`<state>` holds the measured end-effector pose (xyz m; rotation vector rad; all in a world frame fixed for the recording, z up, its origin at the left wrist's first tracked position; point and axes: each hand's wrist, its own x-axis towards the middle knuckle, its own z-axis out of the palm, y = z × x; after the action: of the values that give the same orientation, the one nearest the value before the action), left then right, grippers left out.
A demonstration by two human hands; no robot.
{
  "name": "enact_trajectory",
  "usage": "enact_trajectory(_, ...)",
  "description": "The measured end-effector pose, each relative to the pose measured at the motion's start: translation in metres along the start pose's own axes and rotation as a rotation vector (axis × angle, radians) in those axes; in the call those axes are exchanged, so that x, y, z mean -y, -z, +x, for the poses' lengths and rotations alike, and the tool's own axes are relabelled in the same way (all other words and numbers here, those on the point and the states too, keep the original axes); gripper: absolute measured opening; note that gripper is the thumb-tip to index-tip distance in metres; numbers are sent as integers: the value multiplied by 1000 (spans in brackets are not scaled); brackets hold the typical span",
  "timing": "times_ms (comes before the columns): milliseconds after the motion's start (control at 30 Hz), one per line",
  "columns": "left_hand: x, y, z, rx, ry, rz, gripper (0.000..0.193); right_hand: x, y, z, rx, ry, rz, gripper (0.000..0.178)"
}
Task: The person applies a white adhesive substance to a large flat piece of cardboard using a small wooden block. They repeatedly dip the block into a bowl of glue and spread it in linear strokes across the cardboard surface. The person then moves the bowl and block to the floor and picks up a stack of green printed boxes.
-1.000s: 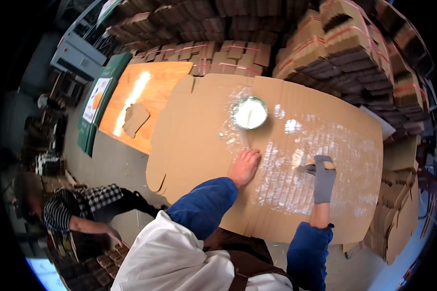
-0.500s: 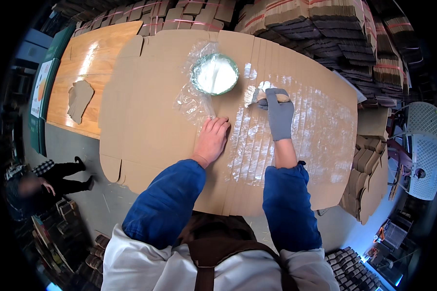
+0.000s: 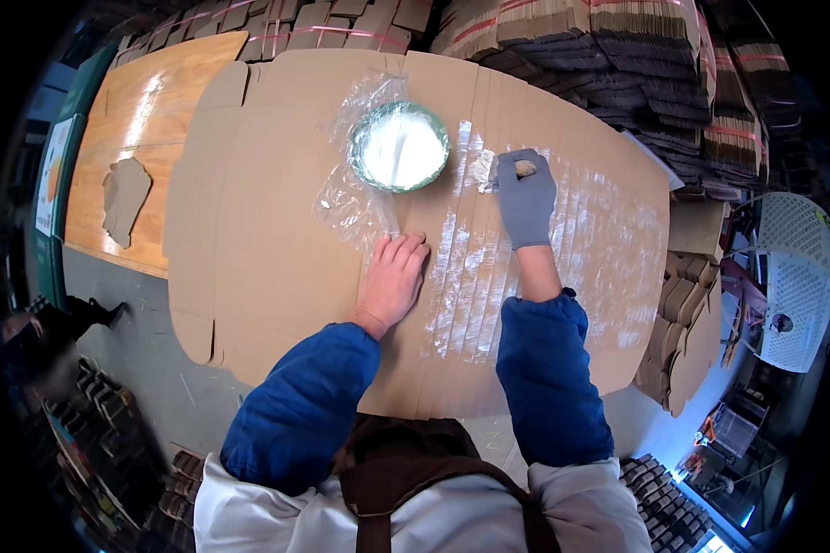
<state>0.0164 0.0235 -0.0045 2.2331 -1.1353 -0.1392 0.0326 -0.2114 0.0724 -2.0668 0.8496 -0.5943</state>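
Looking down through the head cam here. My right hand (image 3: 527, 198), in a grey glove, is closed around a brush (image 3: 485, 172), bristles pointing left onto the big cardboard sheet (image 3: 267, 203), and the glove covers most of the handle. Streaky, shiny white bands run across the right half of the sheet. My left hand (image 3: 392, 281) is bare, palm down on the cardboard with fingers loosely spread, gripping nothing I can see.

Main clutter: a green-rimmed bowl (image 3: 355, 157) of white stuff, up and left of the brush, with crumpled clear plastic (image 3: 341, 205) poking out around it and reaching down near my left fingertips. Off left, a torn cardboard scrap (image 3: 125, 201) lies on a shiny wooden surface (image 3: 171, 101). Strapped cardboard bundles (image 3: 341, 28) crowd the far side, and a white perforated chair (image 3: 796, 286) is well off right.
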Motion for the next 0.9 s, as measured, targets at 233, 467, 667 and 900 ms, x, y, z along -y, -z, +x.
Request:
enact_trajectory(233,-5,3,2,26,5,8,41,-8,-19,21,80,-1,120,12)
enact_trajectory(467,-4,-1,0,19,11,12,43,-5,-12,-1,100,-15,161,12)
enact_trajectory(667,-1,-2,-2,1,6,27,46,7,-3,-36,90,-21,284,12)
enact_trajectory(900,-2,-1,-2,-14,0,36,48,9,3,-53,83,31,214,12)
